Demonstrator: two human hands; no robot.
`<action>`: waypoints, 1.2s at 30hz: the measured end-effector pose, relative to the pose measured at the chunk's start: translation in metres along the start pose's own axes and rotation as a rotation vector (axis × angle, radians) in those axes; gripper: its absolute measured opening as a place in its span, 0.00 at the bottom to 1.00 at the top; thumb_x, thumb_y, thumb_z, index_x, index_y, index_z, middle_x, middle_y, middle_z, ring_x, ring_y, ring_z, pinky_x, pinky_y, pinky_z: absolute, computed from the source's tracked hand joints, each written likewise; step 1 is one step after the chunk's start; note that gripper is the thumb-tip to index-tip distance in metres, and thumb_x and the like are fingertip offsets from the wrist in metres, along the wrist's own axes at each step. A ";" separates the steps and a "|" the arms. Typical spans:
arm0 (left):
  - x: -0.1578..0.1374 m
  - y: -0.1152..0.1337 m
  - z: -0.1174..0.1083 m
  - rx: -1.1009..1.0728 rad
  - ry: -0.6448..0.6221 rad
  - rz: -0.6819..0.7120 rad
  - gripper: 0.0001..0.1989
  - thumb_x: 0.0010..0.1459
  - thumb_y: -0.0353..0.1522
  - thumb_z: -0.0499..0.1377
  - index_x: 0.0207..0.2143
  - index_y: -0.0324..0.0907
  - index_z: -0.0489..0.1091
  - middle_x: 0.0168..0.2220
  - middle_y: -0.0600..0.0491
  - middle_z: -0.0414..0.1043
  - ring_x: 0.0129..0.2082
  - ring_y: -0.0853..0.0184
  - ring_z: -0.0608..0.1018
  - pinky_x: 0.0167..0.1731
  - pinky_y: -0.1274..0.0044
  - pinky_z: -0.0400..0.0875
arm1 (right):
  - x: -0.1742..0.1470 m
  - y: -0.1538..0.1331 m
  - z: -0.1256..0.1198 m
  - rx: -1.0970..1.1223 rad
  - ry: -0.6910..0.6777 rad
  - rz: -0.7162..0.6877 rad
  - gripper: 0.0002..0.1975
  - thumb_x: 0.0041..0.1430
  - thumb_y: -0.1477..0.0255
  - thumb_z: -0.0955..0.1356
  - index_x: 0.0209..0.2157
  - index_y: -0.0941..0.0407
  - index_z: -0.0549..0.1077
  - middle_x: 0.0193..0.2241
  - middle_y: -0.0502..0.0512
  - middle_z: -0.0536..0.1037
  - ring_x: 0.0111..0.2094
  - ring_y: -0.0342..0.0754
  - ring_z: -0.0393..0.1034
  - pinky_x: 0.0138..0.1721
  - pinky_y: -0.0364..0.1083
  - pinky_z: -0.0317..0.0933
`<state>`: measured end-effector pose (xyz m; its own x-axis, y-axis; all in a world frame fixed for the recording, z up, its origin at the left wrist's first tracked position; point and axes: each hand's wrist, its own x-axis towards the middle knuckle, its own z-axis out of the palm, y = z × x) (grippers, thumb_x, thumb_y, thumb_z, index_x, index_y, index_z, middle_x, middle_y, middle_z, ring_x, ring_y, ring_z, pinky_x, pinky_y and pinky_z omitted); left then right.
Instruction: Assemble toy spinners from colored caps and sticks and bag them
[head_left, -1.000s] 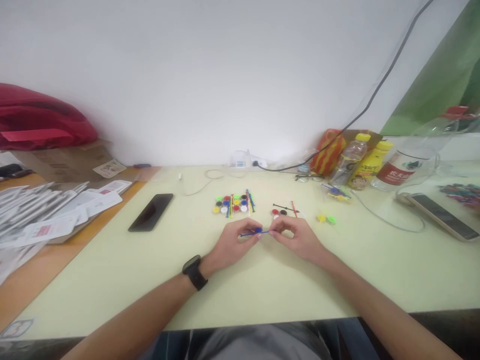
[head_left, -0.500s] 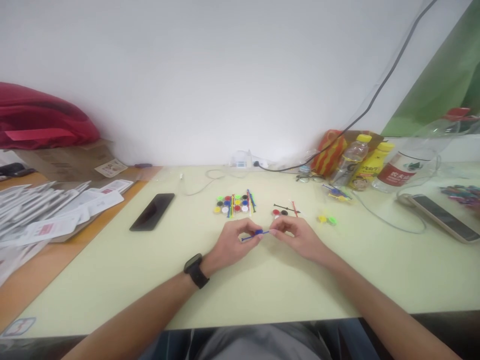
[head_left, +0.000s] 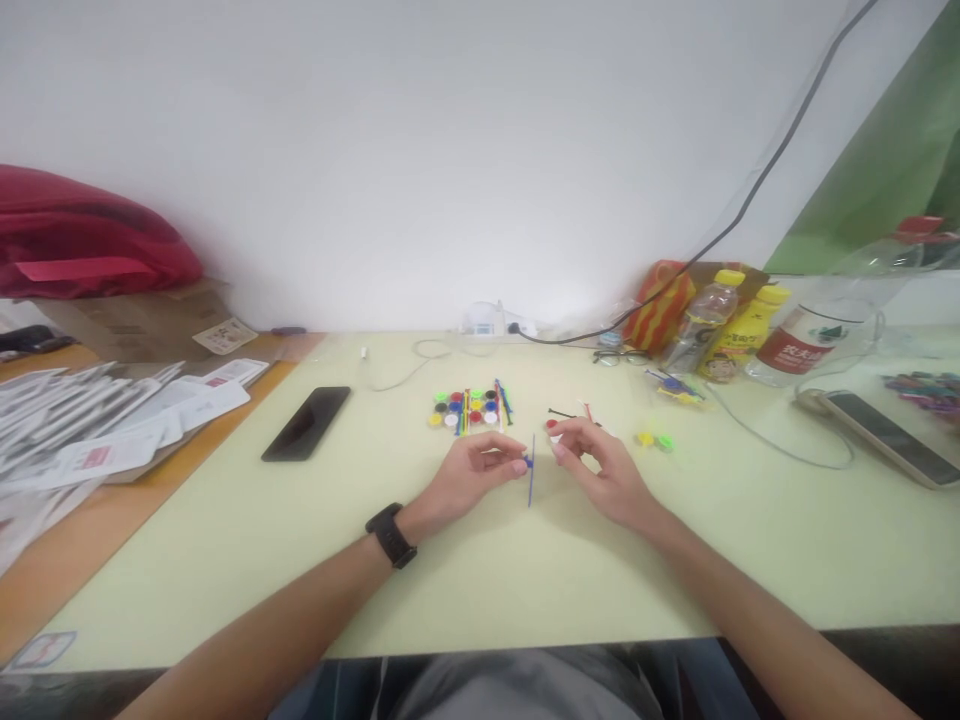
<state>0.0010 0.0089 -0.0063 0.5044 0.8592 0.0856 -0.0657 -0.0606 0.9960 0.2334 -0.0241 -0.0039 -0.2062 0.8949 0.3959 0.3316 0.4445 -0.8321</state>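
Between the thumb and forefinger of my left hand (head_left: 484, 467) is a small blue plastic piece with a thin rod (head_left: 531, 485). Its rod now stands roughly upright, pointing toward me at the lower end. My right hand (head_left: 604, 470) hovers just to the right of it, apart from the rod, thumb and fingers parted and seemingly holding nothing. Beyond my hands lies a group of coloured discs and thin sticks (head_left: 469, 408). A smaller set of sticks and discs (head_left: 562, 412) is partly hidden behind my right hand.
Yellow and green pieces (head_left: 655, 440) lie to the right. A black phone (head_left: 307, 423) rests at left, another phone (head_left: 889, 435) at right. Bottles (head_left: 746, 335), eyeglasses (head_left: 621, 356) and a cable (head_left: 780, 450) are toward the back right. Stacked white packets (head_left: 112, 425) are far left.
The blue piece's rod has turned from lying sideways between both hands to roughly upright. My right hand has let go of the rod and its fingers have lifted away.
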 end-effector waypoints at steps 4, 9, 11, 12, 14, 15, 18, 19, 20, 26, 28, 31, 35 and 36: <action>0.001 -0.001 -0.001 -0.030 0.017 -0.004 0.16 0.54 0.39 0.72 0.41 0.39 0.76 0.37 0.50 0.79 0.41 0.62 0.82 0.47 0.68 0.77 | -0.005 -0.003 0.008 0.019 -0.049 -0.056 0.23 0.71 0.62 0.62 0.64 0.47 0.58 0.31 0.51 0.70 0.29 0.48 0.66 0.33 0.48 0.66; 0.001 -0.003 -0.001 -0.057 0.022 -0.011 0.16 0.54 0.37 0.72 0.41 0.40 0.76 0.37 0.50 0.80 0.41 0.62 0.83 0.48 0.68 0.76 | -0.007 0.000 0.015 0.102 -0.006 -0.047 0.37 0.71 0.60 0.63 0.71 0.42 0.37 0.38 0.51 0.71 0.28 0.46 0.65 0.35 0.48 0.66; 0.001 -0.003 -0.001 -0.060 0.024 -0.012 0.16 0.54 0.37 0.72 0.41 0.40 0.76 0.37 0.50 0.80 0.41 0.63 0.83 0.48 0.68 0.76 | -0.006 0.000 0.012 0.107 -0.042 0.021 0.22 0.71 0.56 0.62 0.62 0.46 0.62 0.35 0.52 0.72 0.28 0.46 0.65 0.33 0.47 0.64; 0.001 -0.003 -0.001 -0.060 0.026 -0.013 0.16 0.54 0.37 0.72 0.41 0.39 0.76 0.37 0.50 0.80 0.41 0.63 0.83 0.48 0.68 0.76 | -0.005 0.000 0.009 0.114 -0.090 0.066 0.18 0.71 0.55 0.60 0.49 0.50 0.73 0.30 0.51 0.71 0.26 0.46 0.63 0.32 0.46 0.63; 0.002 -0.003 -0.001 -0.057 0.032 -0.018 0.16 0.53 0.38 0.73 0.40 0.39 0.76 0.37 0.50 0.80 0.40 0.63 0.83 0.47 0.69 0.76 | -0.003 0.001 0.004 0.147 -0.191 0.137 0.29 0.72 0.52 0.57 0.22 0.54 0.68 0.19 0.49 0.63 0.22 0.44 0.56 0.27 0.46 0.57; 0.002 -0.002 -0.001 -0.055 0.035 -0.021 0.16 0.53 0.38 0.73 0.40 0.39 0.76 0.37 0.50 0.80 0.40 0.63 0.82 0.47 0.69 0.76 | -0.002 0.001 0.002 0.168 -0.217 0.150 0.32 0.72 0.52 0.56 0.17 0.54 0.60 0.16 0.48 0.58 0.20 0.44 0.53 0.25 0.46 0.54; 0.001 -0.002 -0.001 -0.048 0.033 -0.026 0.16 0.54 0.38 0.72 0.41 0.39 0.76 0.37 0.50 0.80 0.40 0.63 0.82 0.46 0.69 0.76 | 0.001 -0.001 -0.001 0.203 -0.163 0.118 0.30 0.70 0.52 0.61 0.17 0.54 0.58 0.17 0.47 0.56 0.21 0.43 0.51 0.26 0.46 0.50; 0.001 -0.001 -0.001 -0.044 0.031 -0.024 0.16 0.54 0.38 0.72 0.40 0.39 0.75 0.37 0.50 0.80 0.40 0.63 0.82 0.46 0.70 0.75 | 0.002 -0.002 -0.001 0.212 -0.144 0.108 0.26 0.68 0.54 0.64 0.20 0.54 0.61 0.20 0.47 0.59 0.23 0.43 0.53 0.27 0.45 0.52; 0.001 -0.001 0.000 -0.040 0.029 -0.021 0.16 0.54 0.37 0.72 0.40 0.39 0.76 0.37 0.50 0.79 0.40 0.64 0.82 0.46 0.70 0.75 | 0.003 -0.003 0.000 0.227 -0.137 0.103 0.22 0.67 0.55 0.67 0.24 0.54 0.64 0.22 0.47 0.61 0.25 0.43 0.56 0.28 0.45 0.53; 0.000 0.002 0.001 -0.048 -0.026 -0.015 0.14 0.54 0.36 0.72 0.39 0.39 0.75 0.38 0.49 0.80 0.40 0.65 0.81 0.45 0.72 0.74 | 0.001 -0.009 0.011 0.331 -0.200 0.103 0.11 0.65 0.62 0.70 0.37 0.54 0.68 0.33 0.51 0.70 0.32 0.45 0.65 0.37 0.46 0.62; -0.001 0.001 0.001 -0.057 -0.050 -0.021 0.14 0.55 0.36 0.71 0.40 0.39 0.75 0.40 0.48 0.80 0.41 0.64 0.81 0.46 0.71 0.74 | 0.001 -0.008 0.013 0.339 -0.204 0.111 0.11 0.65 0.62 0.70 0.38 0.54 0.69 0.33 0.51 0.71 0.32 0.45 0.66 0.37 0.45 0.63; -0.001 -0.001 0.000 -0.076 -0.080 -0.030 0.14 0.55 0.35 0.71 0.42 0.39 0.75 0.42 0.46 0.81 0.44 0.62 0.82 0.48 0.70 0.74 | 0.002 -0.006 0.014 0.317 -0.198 0.123 0.11 0.65 0.62 0.70 0.39 0.54 0.70 0.32 0.51 0.72 0.32 0.45 0.66 0.36 0.45 0.63; 0.000 -0.002 0.001 -0.100 -0.075 -0.029 0.16 0.54 0.34 0.72 0.42 0.38 0.76 0.42 0.46 0.81 0.44 0.62 0.82 0.48 0.70 0.74 | 0.001 -0.003 0.013 0.271 -0.169 0.092 0.10 0.68 0.62 0.68 0.43 0.53 0.70 0.33 0.51 0.73 0.33 0.46 0.67 0.36 0.46 0.63; 0.000 -0.002 0.001 -0.097 -0.056 -0.026 0.16 0.53 0.34 0.73 0.42 0.38 0.76 0.41 0.47 0.80 0.44 0.62 0.82 0.49 0.70 0.74 | 0.000 -0.002 0.013 0.251 -0.147 0.074 0.11 0.68 0.62 0.67 0.47 0.52 0.68 0.33 0.51 0.72 0.32 0.46 0.67 0.35 0.46 0.63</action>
<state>0.0017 0.0084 -0.0082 0.5538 0.8302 0.0638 -0.1335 0.0129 0.9910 0.2206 -0.0253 -0.0071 -0.3271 0.9008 0.2857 0.1166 0.3385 -0.9337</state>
